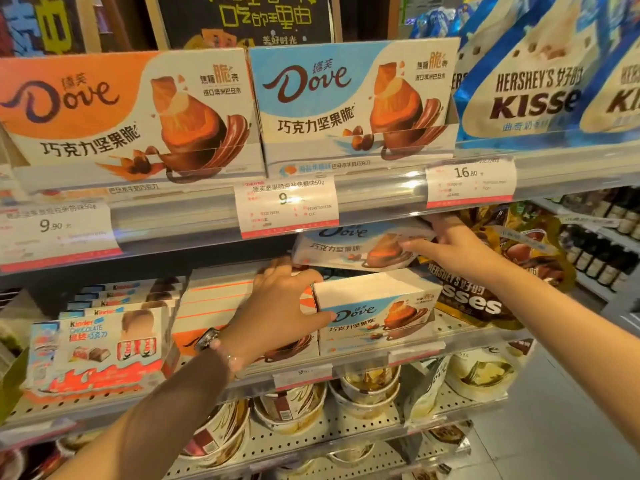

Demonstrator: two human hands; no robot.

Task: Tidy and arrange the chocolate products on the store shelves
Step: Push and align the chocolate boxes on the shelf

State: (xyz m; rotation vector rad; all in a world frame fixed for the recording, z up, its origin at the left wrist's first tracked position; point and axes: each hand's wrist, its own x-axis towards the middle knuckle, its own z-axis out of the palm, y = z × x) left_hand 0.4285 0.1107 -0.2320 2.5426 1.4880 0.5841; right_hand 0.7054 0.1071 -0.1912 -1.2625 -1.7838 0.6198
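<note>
On the middle shelf (415, 353) a blue Dove box (377, 311) stands upright facing out. My left hand (280, 306) grips its left end, the thumb on its front, between it and a row of orange Dove boxes (214, 306). Just above, a second blue Dove box (349, 247) hangs tilted under the upper shelf rail (381, 188). My right hand (446, 245) holds that box by its right end, fingers curled over the corner.
Kinder chocolate boxes (100, 344) fill the shelf's left end and Hershey's Kisses bags (474, 299) lie at its right. Large Dove boxes (349, 105) and Hershey's bags (540, 88) stand on the top shelf. Round tubs (291, 410) sit below. An aisle floor (571, 427) opens at right.
</note>
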